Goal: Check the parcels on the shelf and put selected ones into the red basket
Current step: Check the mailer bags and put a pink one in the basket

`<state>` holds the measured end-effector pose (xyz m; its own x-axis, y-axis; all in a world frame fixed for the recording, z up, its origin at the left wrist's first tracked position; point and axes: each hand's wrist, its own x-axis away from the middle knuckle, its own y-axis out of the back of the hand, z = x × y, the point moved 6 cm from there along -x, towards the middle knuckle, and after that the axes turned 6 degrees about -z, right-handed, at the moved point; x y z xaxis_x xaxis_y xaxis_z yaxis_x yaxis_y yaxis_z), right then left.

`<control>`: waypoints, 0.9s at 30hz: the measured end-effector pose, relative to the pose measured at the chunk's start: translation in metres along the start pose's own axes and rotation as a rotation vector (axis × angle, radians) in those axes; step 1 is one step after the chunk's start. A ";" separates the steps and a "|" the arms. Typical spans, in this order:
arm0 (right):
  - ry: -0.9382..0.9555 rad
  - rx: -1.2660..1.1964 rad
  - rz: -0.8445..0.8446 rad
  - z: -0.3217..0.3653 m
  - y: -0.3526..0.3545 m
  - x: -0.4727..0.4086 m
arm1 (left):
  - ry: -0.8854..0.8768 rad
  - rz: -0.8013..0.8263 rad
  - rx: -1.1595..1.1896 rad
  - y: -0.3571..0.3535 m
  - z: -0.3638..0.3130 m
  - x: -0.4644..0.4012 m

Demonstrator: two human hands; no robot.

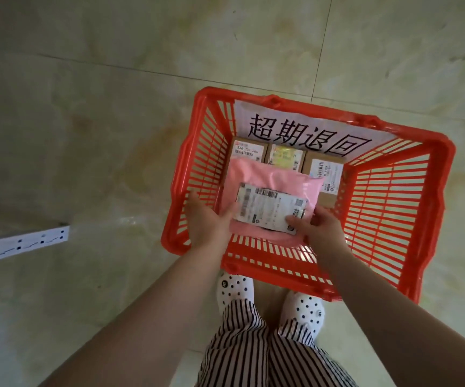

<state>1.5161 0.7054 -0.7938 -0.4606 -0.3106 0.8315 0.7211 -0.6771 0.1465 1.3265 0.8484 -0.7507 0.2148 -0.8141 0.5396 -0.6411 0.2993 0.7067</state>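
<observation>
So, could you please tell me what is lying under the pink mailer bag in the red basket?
Three cardboard boxes with labels show at the far edge of the pink mailer bag in the red basket. Their near ends, and anything else beneath, are covered.

Glossy marbled floor tiles (pixel 114 113), white spotted shoes (pixel 305 310), perhaps a perforated metal strip (pixel 21 244) at left.

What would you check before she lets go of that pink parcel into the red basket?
1. Pink parcel over the red basket, inside its rim: ok.
2. Both hands hold it, left hand and right hand, fingers on its edges: ok.
3. Label facing up: ok.
4. Boxes already lying beneath: ok.
5. Parcel resting on them yet: cannot tell.
6. Basket standing flat on the floor: ok.
</observation>
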 end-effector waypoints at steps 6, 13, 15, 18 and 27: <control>0.063 0.190 0.010 -0.027 -0.015 -0.030 | -0.276 0.167 -0.288 -0.028 -0.005 -0.035; 0.079 0.224 -0.029 -0.051 -0.029 -0.061 | -0.298 0.147 -0.322 -0.062 0.013 -0.057; 0.059 0.252 0.004 -0.056 -0.033 -0.070 | -0.320 0.127 -0.372 -0.067 0.017 -0.063; 0.048 0.335 0.053 -0.060 -0.036 -0.080 | -0.342 0.113 -0.431 -0.073 0.020 -0.068; 0.019 0.428 0.053 -0.072 -0.037 -0.085 | -0.250 0.157 -0.439 -0.072 0.030 -0.069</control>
<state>1.4914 0.7093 -0.9085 -0.4239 -0.3519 0.8346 0.8917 -0.3235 0.3165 1.3355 0.8682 -0.8531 -0.0754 -0.8205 0.5666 -0.2707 0.5638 0.7803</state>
